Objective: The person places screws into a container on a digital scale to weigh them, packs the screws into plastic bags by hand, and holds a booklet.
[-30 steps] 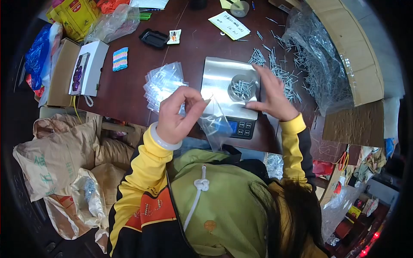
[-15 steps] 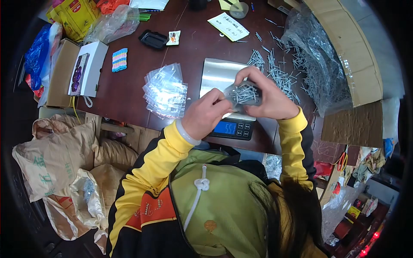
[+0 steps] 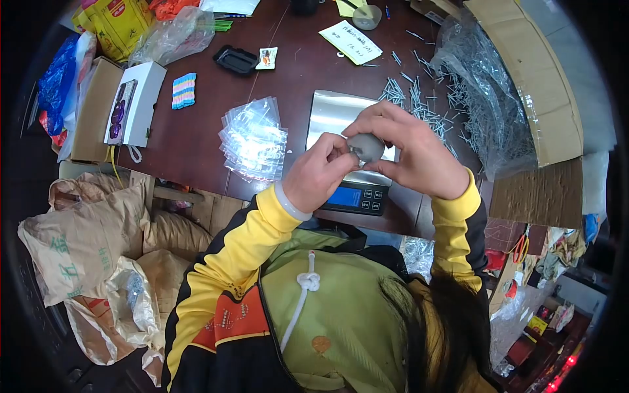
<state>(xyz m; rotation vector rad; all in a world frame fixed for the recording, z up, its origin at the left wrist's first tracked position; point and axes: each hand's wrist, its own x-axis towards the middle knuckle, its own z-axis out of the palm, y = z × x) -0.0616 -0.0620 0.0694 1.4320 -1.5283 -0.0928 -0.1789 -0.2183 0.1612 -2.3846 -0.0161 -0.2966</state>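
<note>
My right hand (image 3: 419, 149) is wrapped round a small greyish translucent plastic cup (image 3: 368, 148), now tipped so its rounded underside faces up. The nails that were in it cannot be seen from here. Fingers of my left hand (image 3: 318, 171) are pinched together at the cup's left edge; what they grip is hidden. Both hands are above the steel plate of a digital scale (image 3: 333, 105), whose blue display (image 3: 345, 196) shows no readable number. To the left lies a fanned pile of clear zip bags (image 3: 254, 139). Loose nails (image 3: 419, 101) are scattered beyond my right hand.
A cardboard box lined with clear plastic (image 3: 488, 98) stands on the right, nails spilling from it. A handwritten note (image 3: 350, 42), a black tray (image 3: 236, 60), a striped bundle (image 3: 184, 90) and a white box (image 3: 139, 105) are on the table. Brown sacks (image 3: 85, 236) sit lower left.
The cup, earlier with its nails showing at the mouth, has been turned over by my right hand so its underside shows. My left hand stays pinched beside it.
</note>
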